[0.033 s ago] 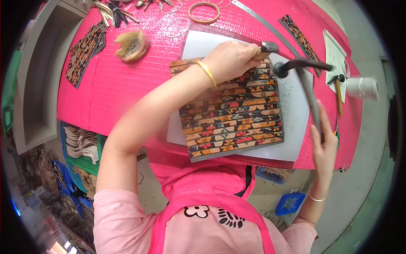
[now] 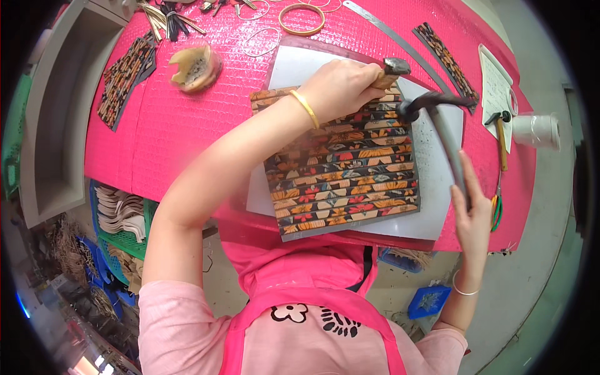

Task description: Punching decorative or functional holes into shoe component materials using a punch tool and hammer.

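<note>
Pink fabric fills the bottom of the frame: an apron with black flower prints over a pale pink top. Just above it, in the middle, a floral patterned sheet (image 2: 344,169) of dark, orange and red strips lies on a white cutting mat (image 2: 431,162), which rests on the pink table (image 2: 187,125). At lower right, the right hand (image 2: 473,215) is closed around the lower end of a hammer (image 2: 437,122), whose dark head hangs over the mat's upper right part, just beside the sheet's top corner. Above centre, the left hand (image 2: 340,87), with a gold bangle at the wrist, is gripped tight round a punch tool (image 2: 390,70), its metal top sticking out to the right; the hand rests on the sheet's upper edge. To the far right lie a small hammer (image 2: 500,134), green-handled scissors (image 2: 495,209) and a white roll (image 2: 536,130). Toward the top sit a metal ruler (image 2: 394,40), a wooden ring (image 2: 302,19) and, upper left, a lump of wax-like material (image 2: 195,67).
</note>
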`<action>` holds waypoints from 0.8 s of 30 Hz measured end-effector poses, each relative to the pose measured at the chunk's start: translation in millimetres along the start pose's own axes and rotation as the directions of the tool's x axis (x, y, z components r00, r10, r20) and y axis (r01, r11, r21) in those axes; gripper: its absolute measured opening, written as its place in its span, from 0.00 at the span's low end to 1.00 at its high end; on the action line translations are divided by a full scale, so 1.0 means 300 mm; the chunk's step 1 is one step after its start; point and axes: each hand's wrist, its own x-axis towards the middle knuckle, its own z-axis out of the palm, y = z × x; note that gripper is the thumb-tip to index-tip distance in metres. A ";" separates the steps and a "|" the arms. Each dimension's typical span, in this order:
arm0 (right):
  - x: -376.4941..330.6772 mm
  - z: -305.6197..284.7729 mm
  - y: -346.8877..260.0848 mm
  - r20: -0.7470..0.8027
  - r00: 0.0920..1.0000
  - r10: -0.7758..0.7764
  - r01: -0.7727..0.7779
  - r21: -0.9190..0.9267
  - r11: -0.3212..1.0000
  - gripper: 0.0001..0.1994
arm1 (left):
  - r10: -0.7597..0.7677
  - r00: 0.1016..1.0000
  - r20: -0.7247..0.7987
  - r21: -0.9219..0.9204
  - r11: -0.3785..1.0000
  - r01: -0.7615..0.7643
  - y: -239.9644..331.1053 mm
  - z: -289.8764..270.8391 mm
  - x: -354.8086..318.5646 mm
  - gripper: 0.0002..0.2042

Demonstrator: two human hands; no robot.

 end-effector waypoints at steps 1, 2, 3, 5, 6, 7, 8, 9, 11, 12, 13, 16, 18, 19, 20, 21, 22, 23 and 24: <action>0.005 0.022 0.002 0.148 0.983 0.111 -0.118 0.040 0.992 0.24 | -0.060 0.997 -0.054 -0.107 0.993 0.054 -0.008 -0.008 0.003 0.10; 0.013 0.045 0.006 0.070 0.997 0.017 -0.020 0.037 0.999 0.24 | -0.150 0.985 -0.085 -0.206 0.970 0.130 -0.008 -0.015 0.004 0.10; 0.016 0.059 0.022 -0.006 1.000 -0.003 0.003 0.042 0.999 0.24 | -0.289 0.956 -0.053 -0.292 0.920 0.262 -0.012 -0.023 0.005 0.10; 0.005 0.071 0.062 0.074 0.997 -0.012 0.006 0.070 0.997 0.25 | -0.483 0.858 -0.176 -0.675 0.693 0.252 -0.014 -0.035 0.014 0.10; -0.006 0.071 0.088 0.105 0.991 0.080 -0.089 0.088 0.992 0.25 | -0.435 0.891 -0.130 -0.645 0.720 0.257 -0.005 -0.034 0.009 0.10; -0.018 0.068 0.113 0.068 0.992 0.104 -0.108 0.060 0.992 0.25 | -0.391 0.915 -0.098 -0.630 0.737 0.247 -0.001 -0.039 0.002 0.10; -0.028 0.066 0.137 0.070 0.993 0.099 -0.102 0.050 0.994 0.25 | -0.304 0.948 -0.091 -0.495 0.840 0.222 0.005 -0.032 0.004 0.11; -0.034 0.065 0.152 0.070 0.994 0.087 -0.090 0.041 0.995 0.25 | -0.275 0.958 -0.083 -0.451 0.868 0.210 0.016 -0.027 -0.008 0.12; -0.033 0.064 0.159 0.068 0.996 0.065 -0.067 0.024 0.997 0.24 | -0.262 0.965 0.005 -0.223 0.940 0.257 0.013 -0.022 -0.016 0.12; -0.026 0.065 0.151 0.064 0.996 0.055 -0.056 0.025 0.998 0.24 | -0.230 0.973 -0.024 -0.241 0.946 0.218 0.010 -0.017 -0.018 0.12; -0.015 0.067 0.139 0.123 0.989 0.081 -0.084 0.017 0.996 0.24 | -0.233 0.972 -0.015 -0.245 0.944 0.222 0.005 -0.012 -0.020 0.12; 0.012 0.068 0.109 0.061 0.998 0.011 -0.011 0.011 1.000 0.24 | -0.178 0.983 -0.034 -0.220 0.961 0.167 -0.004 -0.003 -0.027 0.11; 0.006 0.077 0.130 0.040 0.999 -0.033 0.033 0.007 0.999 0.23 | -0.128 0.990 -0.057 -0.192 0.975 0.115 -0.007 0.002 -0.026 0.11; -0.007 0.080 0.154 0.036 0.998 -0.042 0.042 0.009 0.999 0.23 | -0.109 0.992 -0.065 -0.183 0.979 0.095 -0.007 0.004 -0.025 0.11; -0.021 0.082 0.186 0.079 0.997 0.013 -0.010 -0.038 0.999 0.23 | -0.089 0.993 -0.072 -0.175 0.982 0.075 -0.006 0.006 -0.023 0.11; -0.039 0.080 0.221 0.033 0.998 -0.049 0.048 0.016 0.999 0.23 | -0.071 0.995 -0.067 -0.174 0.983 0.058 -0.005 0.008 -0.021 0.11; -0.056 0.083 0.254 0.035 0.998 -0.047 0.047 0.020 0.999 0.23 | -0.053 0.997 -0.063 -0.175 0.984 0.041 -0.003 0.009 -0.019 0.11; -0.066 0.061 0.272 0.059 0.998 0.036 -0.038 0.025 0.999 0.23 | -0.034 0.998 -0.061 -0.177 0.984 0.023 -0.001 0.011 -0.018 0.10; -0.066 0.037 0.275 -0.017 1.000 0.023 -0.021 0.141 0.990 0.23 | -0.035 0.998 -0.044 -0.189 0.982 0.026 0.001 0.012 -0.018 0.10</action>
